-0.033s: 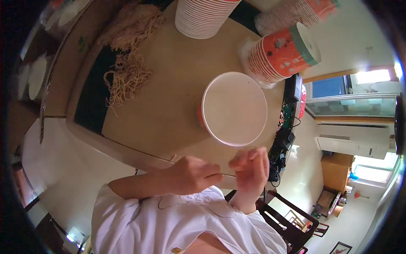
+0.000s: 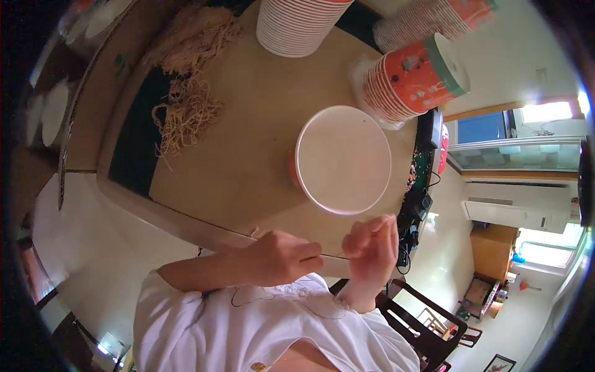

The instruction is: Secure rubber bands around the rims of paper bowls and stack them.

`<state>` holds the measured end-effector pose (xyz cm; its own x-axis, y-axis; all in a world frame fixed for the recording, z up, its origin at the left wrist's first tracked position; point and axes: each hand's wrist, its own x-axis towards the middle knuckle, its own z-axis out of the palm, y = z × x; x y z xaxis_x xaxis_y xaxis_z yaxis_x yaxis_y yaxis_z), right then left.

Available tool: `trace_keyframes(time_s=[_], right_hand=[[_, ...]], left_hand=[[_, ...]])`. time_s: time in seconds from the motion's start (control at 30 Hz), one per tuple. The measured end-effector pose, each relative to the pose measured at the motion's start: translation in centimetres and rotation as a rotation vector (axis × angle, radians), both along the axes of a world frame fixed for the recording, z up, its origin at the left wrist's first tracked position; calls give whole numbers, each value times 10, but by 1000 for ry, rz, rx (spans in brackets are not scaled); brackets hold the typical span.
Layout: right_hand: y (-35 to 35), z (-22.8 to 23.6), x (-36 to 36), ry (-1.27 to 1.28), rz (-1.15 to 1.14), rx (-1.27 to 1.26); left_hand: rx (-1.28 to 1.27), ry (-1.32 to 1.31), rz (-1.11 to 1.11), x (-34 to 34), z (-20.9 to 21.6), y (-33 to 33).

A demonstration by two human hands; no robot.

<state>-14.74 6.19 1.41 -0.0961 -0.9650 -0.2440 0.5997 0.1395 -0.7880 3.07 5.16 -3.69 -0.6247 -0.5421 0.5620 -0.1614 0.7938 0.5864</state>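
Just in front of my chest, at the table's near edge, both hands are held up a small gap apart. My left hand (image 2: 284,257) is closed, thumb and fingers pressed together in a pinch. My right hand (image 2: 372,251) is closed too, its fingers curled in and slightly blurred. Whatever either pinch holds is too small or hidden to make out. Just beyond my right hand stands a round paper tub (image 2: 344,160), its wide white mouth facing up and a bit of red outer wall showing. A tangled heap of beige string (image 2: 189,115) lies at the table's left side.
Nested tubs form a white-rimmed stack (image 2: 297,28) at the back and a red-and-green stack (image 2: 415,77) lying at back right. Another stack (image 2: 434,25) is behind. A cardboard box (image 2: 93,118) borders the left. Black adapters and cables (image 2: 412,229) line the right edge, near a dark chair (image 2: 427,322).
My right hand has shifted slightly to the right, away from the left, with its fingers curled a little tighter. My left hand, the tub and the string look the same.
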Motion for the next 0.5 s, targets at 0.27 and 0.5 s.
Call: trace_keyframes(time_s=[0.27,0.5], right_hand=[[-3,-7,-25,-60,72,-56],[-10,6,-45,597,-187,-81]], left_hand=[[210,-79,-201,-6,-9,7],[-226,-65,225,-24,18,-32]])
